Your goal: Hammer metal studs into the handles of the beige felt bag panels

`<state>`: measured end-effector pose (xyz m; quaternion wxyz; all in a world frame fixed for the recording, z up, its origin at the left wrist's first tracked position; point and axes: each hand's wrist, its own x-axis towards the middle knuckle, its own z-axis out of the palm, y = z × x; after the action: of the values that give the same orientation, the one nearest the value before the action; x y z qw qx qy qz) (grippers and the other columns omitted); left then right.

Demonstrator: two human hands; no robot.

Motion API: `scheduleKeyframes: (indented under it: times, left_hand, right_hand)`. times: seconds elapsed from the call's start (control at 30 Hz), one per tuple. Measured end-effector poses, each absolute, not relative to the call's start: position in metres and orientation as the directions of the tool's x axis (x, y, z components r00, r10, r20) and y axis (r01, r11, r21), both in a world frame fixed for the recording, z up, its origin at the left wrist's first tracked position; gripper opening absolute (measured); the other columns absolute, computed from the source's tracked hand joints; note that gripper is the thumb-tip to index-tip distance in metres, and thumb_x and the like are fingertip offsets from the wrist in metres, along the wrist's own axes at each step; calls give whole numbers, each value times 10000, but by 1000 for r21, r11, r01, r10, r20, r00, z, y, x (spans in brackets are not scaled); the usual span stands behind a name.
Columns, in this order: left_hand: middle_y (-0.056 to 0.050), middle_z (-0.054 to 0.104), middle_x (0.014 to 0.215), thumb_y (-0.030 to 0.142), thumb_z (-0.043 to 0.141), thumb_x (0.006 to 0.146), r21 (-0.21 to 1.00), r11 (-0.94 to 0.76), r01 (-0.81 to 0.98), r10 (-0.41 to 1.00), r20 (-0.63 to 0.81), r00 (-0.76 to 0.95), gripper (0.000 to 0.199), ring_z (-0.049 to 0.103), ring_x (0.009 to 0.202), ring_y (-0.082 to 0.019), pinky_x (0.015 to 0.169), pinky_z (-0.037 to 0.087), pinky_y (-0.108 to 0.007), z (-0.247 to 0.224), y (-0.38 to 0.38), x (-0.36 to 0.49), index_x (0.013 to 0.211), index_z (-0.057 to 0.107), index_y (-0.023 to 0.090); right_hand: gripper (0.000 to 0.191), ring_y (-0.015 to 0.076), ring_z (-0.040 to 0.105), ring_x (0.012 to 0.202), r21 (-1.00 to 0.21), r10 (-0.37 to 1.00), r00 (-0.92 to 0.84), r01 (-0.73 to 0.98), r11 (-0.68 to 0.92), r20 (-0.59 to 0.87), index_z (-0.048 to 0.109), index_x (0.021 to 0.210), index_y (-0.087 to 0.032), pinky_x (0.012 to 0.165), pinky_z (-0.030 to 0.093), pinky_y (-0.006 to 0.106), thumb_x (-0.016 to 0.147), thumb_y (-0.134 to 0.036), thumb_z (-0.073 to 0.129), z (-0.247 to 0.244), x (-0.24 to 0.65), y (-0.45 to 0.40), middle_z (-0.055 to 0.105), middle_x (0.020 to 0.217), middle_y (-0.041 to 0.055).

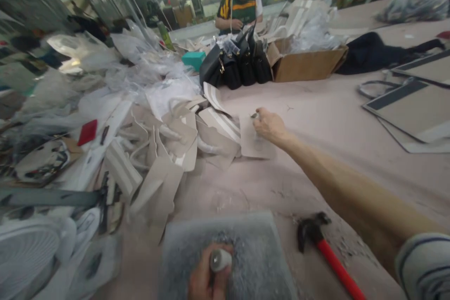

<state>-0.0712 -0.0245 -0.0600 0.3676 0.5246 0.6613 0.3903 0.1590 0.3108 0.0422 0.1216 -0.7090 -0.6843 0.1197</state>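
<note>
My left hand [206, 272] is closed around a short, upright white cylindrical tool [221, 260] with a round metal top. Its lower end is hidden by the fingers. Beneath it lies a worn grey slab [260, 239]. Farther out, my right hand [269, 124] has its fingers curled over a flat beige panel [251, 143]. Something small and dark shows at those fingertips, too small to name. Right of the slab rests a hammer [328, 253] with a red handle and black head, touched by neither hand.
Beige cut pieces [176, 140] heap up on the left, near a white fan [28, 253]. Black handbags [232, 68] and a cardboard box [305, 65] stand at the back, with a co-worker [242, 4] beyond. Flat dark-edged panels [418, 108] lie at the right.
</note>
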Motion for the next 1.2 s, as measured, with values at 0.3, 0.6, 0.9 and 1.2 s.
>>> scheduleKeyframes:
  times: [0.3, 0.6, 0.9, 1.2]
  left_hand:
    - [-94, 766, 1010, 350, 622, 863, 973, -2, 230, 996, 22, -83, 314, 729, 938, -239, 837, 572, -336, -47, -20, -71, 1125, 619, 177]
    - [-69, 761, 929, 369, 692, 799, 993, -33, 110, 995, 43, -91, 269, 708, 881, -220, 814, 545, -307, -27, -20, -68, 963, 690, 156]
    - [-86, 776, 965, 298, 707, 768, 994, -104, -37, 993, 106, 53, 341, 726, 894, -219, 804, 556, -307, -23, -16, -8, 1072, 657, 153]
    - [-73, 767, 883, 370, 715, 751, 996, -38, -87, 993, 47, 105, 284, 711, 804, -204, 728, 564, -294, -37, -12, 5, 921, 672, 146]
  right_hand:
    - [501, 235, 656, 724, -375, 993, -72, 921, 103, 96, 518, 1374, -121, 692, 452, 340, 919, -288, 391, 113, 153, 57, 725, 843, 124]
    - [498, 265, 706, 933, -431, 985, -81, 902, 8, -150, 453, 1435, -101, 791, 525, 355, 975, -262, 349, 29, 125, -102, 714, 1102, 177]
    - [551, 296, 717, 897, -404, 976, -47, 914, -44, -212, 398, 1486, -101, 767, 533, 381, 984, -311, 313, 17, 114, -121, 738, 1033, 167]
    - [471, 236, 676, 906, -572, 996, 77, 820, -40, 41, 532, 1335, -157, 787, 502, 334, 987, -421, 357, 7, 150, -119, 699, 1022, 117]
